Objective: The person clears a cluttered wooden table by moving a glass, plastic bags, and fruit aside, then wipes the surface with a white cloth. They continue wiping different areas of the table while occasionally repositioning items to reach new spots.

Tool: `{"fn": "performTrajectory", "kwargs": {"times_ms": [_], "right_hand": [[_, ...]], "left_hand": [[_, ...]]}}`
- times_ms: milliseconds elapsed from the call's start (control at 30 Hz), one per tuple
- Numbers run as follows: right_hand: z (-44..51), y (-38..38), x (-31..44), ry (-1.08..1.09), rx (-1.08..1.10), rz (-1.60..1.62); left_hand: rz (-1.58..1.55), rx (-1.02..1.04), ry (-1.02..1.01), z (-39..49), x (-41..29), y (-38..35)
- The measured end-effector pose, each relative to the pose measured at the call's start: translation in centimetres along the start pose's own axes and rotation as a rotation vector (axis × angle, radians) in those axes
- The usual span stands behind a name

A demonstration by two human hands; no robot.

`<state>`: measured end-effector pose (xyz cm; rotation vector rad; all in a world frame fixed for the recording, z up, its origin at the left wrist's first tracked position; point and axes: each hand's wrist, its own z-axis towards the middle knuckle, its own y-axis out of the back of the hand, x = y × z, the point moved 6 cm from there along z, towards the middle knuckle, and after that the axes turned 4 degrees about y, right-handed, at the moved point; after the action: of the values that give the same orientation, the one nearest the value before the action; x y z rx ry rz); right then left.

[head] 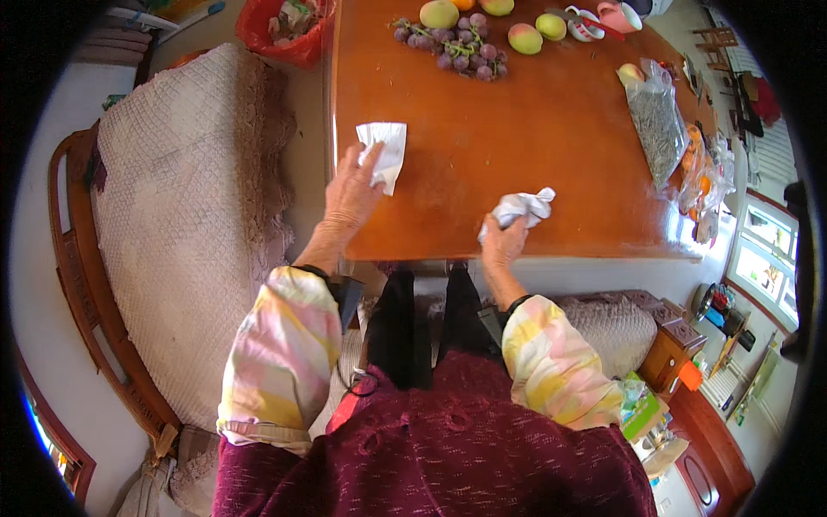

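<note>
My left hand (354,189) is at the left edge of a glossy wooden table (517,136), its fingers on a flat piece of white paper or tissue (391,139). Whether it grips the paper or only presses on it, I cannot tell. Near the table's front edge my right hand (505,242) is closed around a crumpled white cloth or tissue (526,205), which sticks out past the fingers to the right. Both hands are apart, with bare tabletop between them.
Purple grapes (475,55), a mango-like fruit (439,13), peaches (524,39), a knife (597,24) and a pink cup (619,17) lie towards the back. Bagged dried herbs (656,126) and bagged oranges (696,171) are at right. A covered sofa (174,213) stands left, a red-lined bin (255,32) behind.
</note>
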<state>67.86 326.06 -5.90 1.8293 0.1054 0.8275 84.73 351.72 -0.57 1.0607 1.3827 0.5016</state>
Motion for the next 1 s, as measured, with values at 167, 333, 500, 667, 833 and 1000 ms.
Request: {"fn": "performTrajectory", "kwargs": {"times_ms": [167,333,500,667,833,1000], "right_hand": [[3.1,-3.3,9.7,0.185,0.106,0.325],[8.3,-3.8,12.9,0.05,0.201,0.509],[13.2,1.5,10.3,0.311,0.154,-0.003],[13.2,-1.5,12.3,0.622,0.051,-0.193],[6.5,-4.6,15.2,0.769,0.199,-0.189],[6.4,-2.3,17.4,0.778,0.431,-0.149]], "left_hand": [[0.077,0.047,-0.006,0.3,0.2,-2.8],[-0.143,-0.045,0.072,-2.1,0.6,-2.2],[-0.224,-0.086,0.162,-5.4,0.5,-0.8],[-0.133,-0.01,0.379,-7.4,2.4,-3.4],[-0.098,-0.023,0.43,-7.0,3.1,-5.4],[-0.367,-0.039,0.314,-7.0,-0.5,-5.9]]}}
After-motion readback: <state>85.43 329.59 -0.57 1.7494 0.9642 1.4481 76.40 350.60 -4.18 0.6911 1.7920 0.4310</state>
